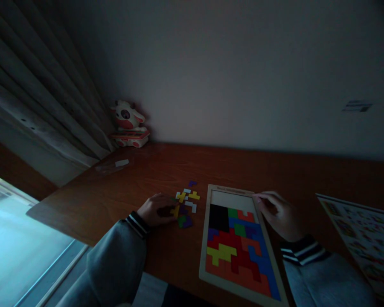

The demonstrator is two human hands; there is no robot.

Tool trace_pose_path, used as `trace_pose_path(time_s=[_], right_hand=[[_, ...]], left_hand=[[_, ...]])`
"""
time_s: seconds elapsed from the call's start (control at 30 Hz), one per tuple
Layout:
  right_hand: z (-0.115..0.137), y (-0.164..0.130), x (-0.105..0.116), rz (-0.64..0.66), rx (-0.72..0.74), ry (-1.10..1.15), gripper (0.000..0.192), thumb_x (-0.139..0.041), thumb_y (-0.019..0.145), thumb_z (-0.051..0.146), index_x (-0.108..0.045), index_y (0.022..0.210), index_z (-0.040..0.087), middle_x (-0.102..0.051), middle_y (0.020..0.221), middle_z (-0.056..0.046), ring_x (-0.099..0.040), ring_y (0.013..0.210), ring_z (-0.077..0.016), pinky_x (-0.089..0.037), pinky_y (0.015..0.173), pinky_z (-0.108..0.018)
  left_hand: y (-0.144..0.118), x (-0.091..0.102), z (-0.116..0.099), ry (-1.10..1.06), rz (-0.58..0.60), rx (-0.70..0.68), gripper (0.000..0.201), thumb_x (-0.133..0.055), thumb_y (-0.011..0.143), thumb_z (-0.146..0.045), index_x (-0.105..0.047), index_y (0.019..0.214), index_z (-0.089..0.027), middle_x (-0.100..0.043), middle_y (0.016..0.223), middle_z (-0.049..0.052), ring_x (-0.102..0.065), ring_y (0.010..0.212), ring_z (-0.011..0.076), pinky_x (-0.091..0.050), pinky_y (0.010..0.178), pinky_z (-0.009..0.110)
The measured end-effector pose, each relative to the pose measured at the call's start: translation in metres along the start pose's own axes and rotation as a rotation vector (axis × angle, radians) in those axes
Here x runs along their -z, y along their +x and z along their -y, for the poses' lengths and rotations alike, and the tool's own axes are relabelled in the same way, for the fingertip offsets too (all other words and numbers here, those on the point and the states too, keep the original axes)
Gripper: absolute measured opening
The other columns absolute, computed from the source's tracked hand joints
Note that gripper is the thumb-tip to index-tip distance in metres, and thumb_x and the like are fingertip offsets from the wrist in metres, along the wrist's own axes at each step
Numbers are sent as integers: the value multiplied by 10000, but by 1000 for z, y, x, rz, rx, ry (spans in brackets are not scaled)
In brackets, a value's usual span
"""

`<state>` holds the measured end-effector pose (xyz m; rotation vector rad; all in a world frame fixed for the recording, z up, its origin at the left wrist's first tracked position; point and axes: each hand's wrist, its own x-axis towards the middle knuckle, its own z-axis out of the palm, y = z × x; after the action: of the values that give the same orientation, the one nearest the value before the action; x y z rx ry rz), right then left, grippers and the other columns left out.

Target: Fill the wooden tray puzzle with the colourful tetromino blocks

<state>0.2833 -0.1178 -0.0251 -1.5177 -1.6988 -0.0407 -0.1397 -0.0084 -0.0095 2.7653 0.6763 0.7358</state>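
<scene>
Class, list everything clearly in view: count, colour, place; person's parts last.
Tray: 1, pale, lower centre-right
Tray pieces: many, multicoloured, inside
Loose pieces: many, multicoloured, tray's left
Table: 1, brown, underneath
Cow toy: 1, white-red, back left
Plastic item: 1, clear-white, near toy
Printed sheet: 1, multicoloured, right
Curtain: 1, pale, left
Wall: 1, grey, behind
Label: 1, pale, on wall
Left hand: 1, bare, at loose pieces
Right hand: 1, bare, tray's edge
Sleeves: 2, grey, forearms

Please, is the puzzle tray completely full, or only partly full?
Partly full: coloured pieces cover much of the tray, but its far end shows bare pale base, and loose pieces lie beside it, by the left hand.
</scene>
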Motion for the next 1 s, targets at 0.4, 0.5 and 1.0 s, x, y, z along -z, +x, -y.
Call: trace_pose_path(time_s=[0.4,0.5,1.0], right_hand=[[17,2,0,41,0,106,193,-526,914,363,-664,971,240,-704,934,-62,-681,875,-217,-543,784,-336],[29,1,-1,111,-37,169,209,-530,916,380,-676,978,244,-722,928,-56,-690,862,-210,-551,759,-319],[63,-4,-16,309,-207,463,248,-560,892,463,-648,826,241,-686,758,-8,-659,703,-170,-542,641,-261]], left_hand=[[62,-24,-42,-175,-178,64,450,-741,794,-420,-638,1171,-196,-689,1060,87,-683,900,181,-585,810,306],[90,-38,-60,-204,-230,1,435,-722,803,-456,-644,1141,-194,-698,1054,82,-679,949,192,-582,831,310],[108,-60,-85,27,-214,-315,371,-607,900,-444,-614,1211,-241,-685,1173,70,-616,1054,211,-508,931,357]])
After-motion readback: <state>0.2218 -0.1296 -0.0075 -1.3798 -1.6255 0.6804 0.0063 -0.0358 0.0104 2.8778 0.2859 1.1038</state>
